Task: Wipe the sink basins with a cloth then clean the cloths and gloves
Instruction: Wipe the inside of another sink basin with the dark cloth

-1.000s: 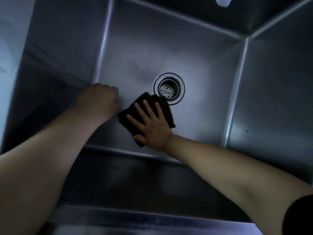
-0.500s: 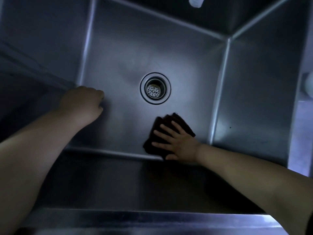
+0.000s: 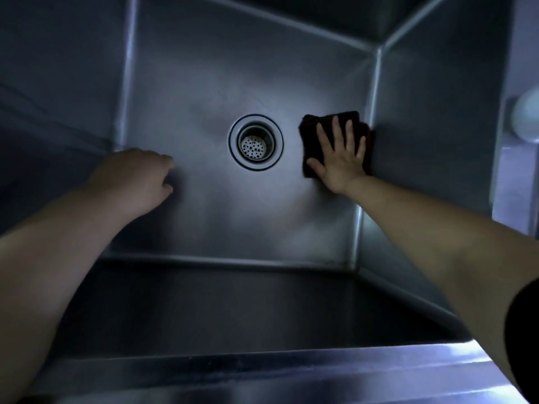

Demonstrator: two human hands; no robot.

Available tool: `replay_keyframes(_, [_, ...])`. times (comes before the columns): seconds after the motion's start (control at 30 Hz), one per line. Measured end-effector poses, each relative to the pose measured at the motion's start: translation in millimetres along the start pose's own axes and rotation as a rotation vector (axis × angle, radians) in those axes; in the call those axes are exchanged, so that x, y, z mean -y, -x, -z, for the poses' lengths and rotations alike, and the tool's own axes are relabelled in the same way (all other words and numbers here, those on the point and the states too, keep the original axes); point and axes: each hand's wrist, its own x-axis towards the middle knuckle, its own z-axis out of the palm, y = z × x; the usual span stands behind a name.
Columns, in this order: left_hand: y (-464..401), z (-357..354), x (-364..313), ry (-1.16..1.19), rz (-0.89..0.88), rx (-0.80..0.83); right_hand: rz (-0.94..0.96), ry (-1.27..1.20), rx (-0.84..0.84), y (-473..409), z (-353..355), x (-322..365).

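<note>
I look down into a deep steel sink basin (image 3: 204, 91) with a round strainer drain (image 3: 255, 142) in its floor. A dark folded cloth (image 3: 313, 132) lies flat on the floor at the right, against the right wall. My right hand (image 3: 341, 156) presses on it with fingers spread straight. My left hand (image 3: 137, 176) rests on the basin floor at the left, near the left corner, with its fingers curled under; it holds nothing that I can see.
The basin's near wall (image 3: 233, 310) and front rim (image 3: 262, 374) lie below my arms. The right wall (image 3: 437, 126) rises beside the cloth. A pale round object (image 3: 526, 118) sits on the ledge at the far right.
My right hand has slid the cloth from the near middle of the floor out to the right wall and farther back beside the drain. My left hand stays in place.
</note>
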Motion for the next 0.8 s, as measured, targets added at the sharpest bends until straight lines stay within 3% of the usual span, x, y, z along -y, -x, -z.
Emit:
replay_keyframes(0.23, [-1.0, 5.5, -1.7, 0.084, 0.006, 0.006, -0.437, -0.269, 0.149, 67.9, -32.0, 49.7])
replay_keyframes(0.33, [-0.6, 8.8, -3.3, 0.098, -0.023, 0.000, -0.698, -0.488, 0.266, 88.1, -33.5, 85.9])
replay_keyframes(0.5, [1.4, 16.5, -9.0, 0.107, -0.023, 0.047, -1.101, -0.942, 0.307, 104.3, -16.7, 147.0])
replay_keyframes(0.63, [2.9, 16.6, -12.0, 0.111, -0.018, 0.061, -1.175, -1.020, 0.366, 99.2, -11.8, 155.9])
replay_keyframes(0.8, [6.3, 13.9, -11.7, 0.090, -0.016, 0.077, -1.297, -1.009, 0.294, 93.1, -19.5, 127.5])
